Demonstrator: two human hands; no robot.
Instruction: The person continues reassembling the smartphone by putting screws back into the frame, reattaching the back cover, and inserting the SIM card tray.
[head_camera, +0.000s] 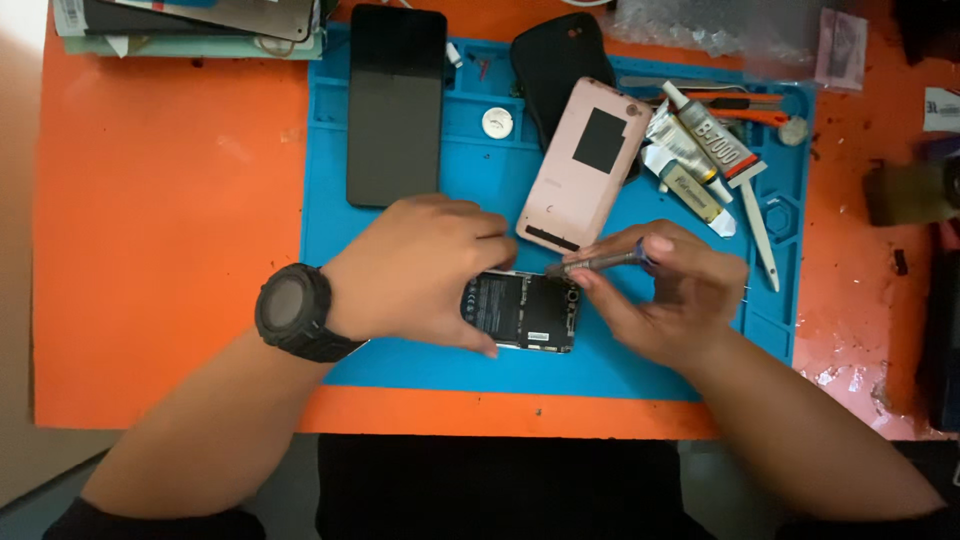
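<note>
- Steadying a small opened smartphone with its dark battery and inner parts exposed (522, 311), the left hand (420, 270) lies curled over the phone's left end, fingers bent down onto it and thumb at its lower edge; a chunky black wristwatch (293, 312) sits on that wrist.
- The right hand (665, 295) is closed in a pinch around a slim grey metal screwdriver with a blue cap (600, 262), held nearly level with its tip over the upper right corner of the opened phone.
- The opened phone rests flat on a blue silicone repair mat with moulded compartments (640, 375), near the mat's front edge and between the two hands.
- The mat lies on an orange table (170, 250).
- Just behind the hands, a pink plastic phone back cover with a black square patch (583, 165) lies tilted on the mat, its top edge overlapping a black rubbery phone case (555, 60).
- To the left of the cover, a large black smartphone with a dark screen (394, 105) lies upright along the mat.
- A small white round disc (497, 122) sits between the big phone and the pink cover.
- To the right of the cover lie crumpled silver glue tubes (700, 140), a white plastic pry tool (765, 235) and an orange-handled tool (740, 105).
- A stack of flat boxes and papers (190, 25) sits at the table's far left corner.
</note>
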